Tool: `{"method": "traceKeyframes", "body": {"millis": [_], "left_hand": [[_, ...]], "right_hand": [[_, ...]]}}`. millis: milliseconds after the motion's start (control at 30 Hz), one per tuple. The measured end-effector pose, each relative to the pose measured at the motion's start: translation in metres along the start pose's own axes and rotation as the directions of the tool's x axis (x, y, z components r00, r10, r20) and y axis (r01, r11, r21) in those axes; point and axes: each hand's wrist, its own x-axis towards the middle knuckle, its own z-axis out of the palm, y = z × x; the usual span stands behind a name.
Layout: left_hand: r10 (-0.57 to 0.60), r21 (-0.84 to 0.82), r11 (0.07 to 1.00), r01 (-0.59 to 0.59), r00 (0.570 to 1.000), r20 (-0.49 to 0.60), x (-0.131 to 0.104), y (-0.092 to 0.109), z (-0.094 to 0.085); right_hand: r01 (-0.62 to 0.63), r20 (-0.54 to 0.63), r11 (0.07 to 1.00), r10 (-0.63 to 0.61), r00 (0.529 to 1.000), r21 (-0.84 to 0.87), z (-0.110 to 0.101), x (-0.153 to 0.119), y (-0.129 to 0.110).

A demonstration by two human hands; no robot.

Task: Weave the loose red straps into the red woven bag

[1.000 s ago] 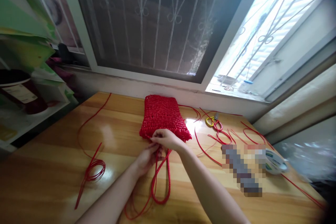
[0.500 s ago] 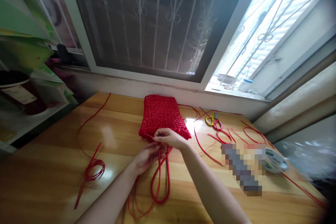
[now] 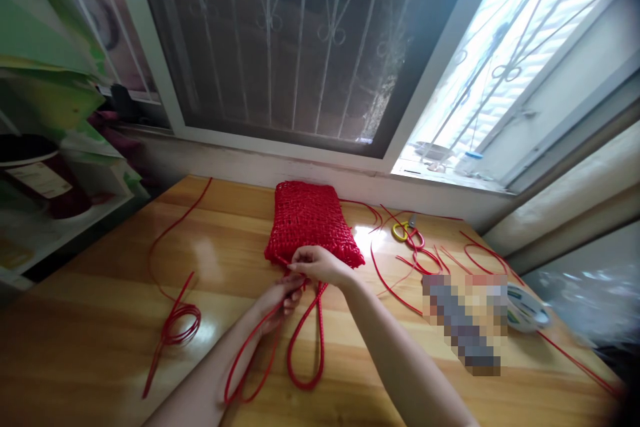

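A red woven bag [image 3: 313,220] lies flat on the wooden table [image 3: 400,360], its near edge toward me. At that edge my right hand [image 3: 317,263] pinches a red cord, fingertips close to the weave. Just below it, my left hand [image 3: 280,297] is closed on the cord too, palm turned partly up. A thin cord loop [image 3: 234,363] hangs from the fingers over my left wrist and forearm. One thick braided red loop [image 3: 321,340], like a handle, rests on the table below my right hand. The exact spot where the fingers meet the cord is partly hidden.
Scissors [image 3: 401,231] with a yellow and a red handle lie to the right among loose red cords. A coiled red cord [image 3: 183,325] is on the left. A spool [image 3: 525,308] sits at the right beside a blurred-out patch. Behind stands a window [image 3: 290,47].
The thin cord loop has swung left, from beside the braided loop to over my left forearm. My left hand has turned slightly and closed more. The bag stays in place.
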Motion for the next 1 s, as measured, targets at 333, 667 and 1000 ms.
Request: {"method": "traceKeyframes", "body": {"millis": [333,667,1000], "left_hand": [[0.187,-0.008,0.982,-0.186,0.982,0.019,-0.001,-0.011,0.012],[0.319,0.01,0.948,-0.319,0.944,-0.082,0.009,-0.015,0.016],[0.428,0.192,0.903,-0.384,0.843,-0.326,0.011,-0.014,0.023]], "right_hand": [[-0.073,0.047,0.996,0.071,0.996,0.057,0.001,-0.002,0.007],[-0.01,0.009,0.986,0.009,1.0,0.168,0.002,0.003,0.002],[0.033,0.048,0.964,-0.048,0.998,0.265,0.012,0.002,-0.005]]}}
